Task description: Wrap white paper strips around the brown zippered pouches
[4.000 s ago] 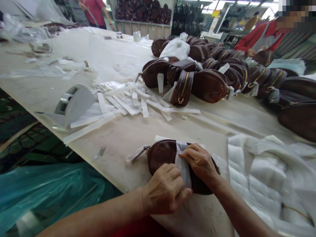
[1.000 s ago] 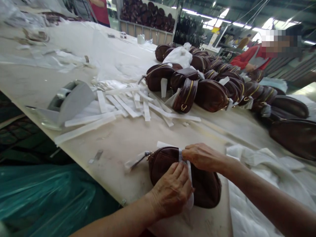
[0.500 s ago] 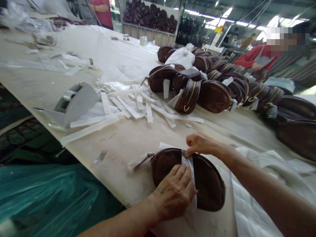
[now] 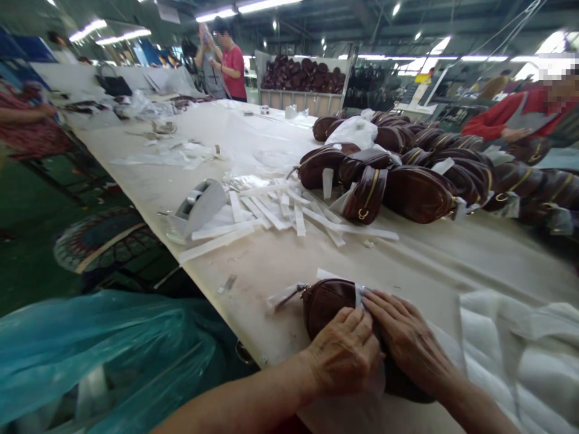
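Observation:
A dark brown oval bag lies at the table's near edge, its wrapped zipper pull pointing left. Around its middle runs a white strip. My left hand is closed on the strip over the bag, fingers curled together. Flat across the bag's right part rests my right hand, fingers stretched out, their tips by the strip's upper end. Both hands hide much of the bag and the strip's lower part.
Loose white strips lie beside a grey tape dispenser. Many brown bags cover the right back of the table. White sheeting lies right, teal plastic left, a round stool beyond. People stand around.
My right hand has gone from a bent grip at the strip's top to lying flat on the bag. The view has swung left and up, so things appear further right.

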Demonstrator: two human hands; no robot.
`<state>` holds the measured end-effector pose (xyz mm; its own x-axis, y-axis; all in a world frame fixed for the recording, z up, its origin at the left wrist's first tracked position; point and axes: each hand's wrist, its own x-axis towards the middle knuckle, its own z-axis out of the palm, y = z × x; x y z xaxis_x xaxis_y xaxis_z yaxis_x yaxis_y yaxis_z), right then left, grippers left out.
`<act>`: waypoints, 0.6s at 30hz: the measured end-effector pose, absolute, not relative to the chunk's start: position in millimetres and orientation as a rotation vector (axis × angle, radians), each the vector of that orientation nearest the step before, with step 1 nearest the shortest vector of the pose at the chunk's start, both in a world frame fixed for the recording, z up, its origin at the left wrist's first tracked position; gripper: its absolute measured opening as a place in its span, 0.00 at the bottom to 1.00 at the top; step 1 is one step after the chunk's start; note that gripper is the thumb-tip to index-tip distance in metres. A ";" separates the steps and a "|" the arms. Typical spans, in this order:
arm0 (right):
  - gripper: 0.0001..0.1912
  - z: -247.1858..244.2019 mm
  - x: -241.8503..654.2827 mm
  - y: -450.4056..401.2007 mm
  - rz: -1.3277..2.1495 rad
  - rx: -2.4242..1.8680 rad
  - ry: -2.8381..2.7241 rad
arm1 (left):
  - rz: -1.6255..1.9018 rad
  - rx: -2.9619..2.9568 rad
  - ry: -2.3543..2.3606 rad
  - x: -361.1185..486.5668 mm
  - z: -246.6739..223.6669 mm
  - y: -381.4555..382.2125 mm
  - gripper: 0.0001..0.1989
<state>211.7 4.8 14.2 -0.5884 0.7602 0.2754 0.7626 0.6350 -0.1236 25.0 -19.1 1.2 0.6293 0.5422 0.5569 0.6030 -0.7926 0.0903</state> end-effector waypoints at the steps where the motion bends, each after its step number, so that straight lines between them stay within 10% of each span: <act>1: 0.22 10.6 211.5 0.7 -0.069 -1.218 -2.587 | -0.889 -2.736 -0.974 25.1 2.1 -19.2 0.14; 18: 0.21 27.7 221.9 -76.8 0.122 -1.805 -2.018 | -1.264 -2.673 -0.918 7.8 15.3 -7.6 0.08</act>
<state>221.9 -76.8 27.7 -0.0619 0.9652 0.2542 0.9274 0.1497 -0.3427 7.8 -7.6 15.3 0.4909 0.4933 0.7181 0.5305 -0.8231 0.2028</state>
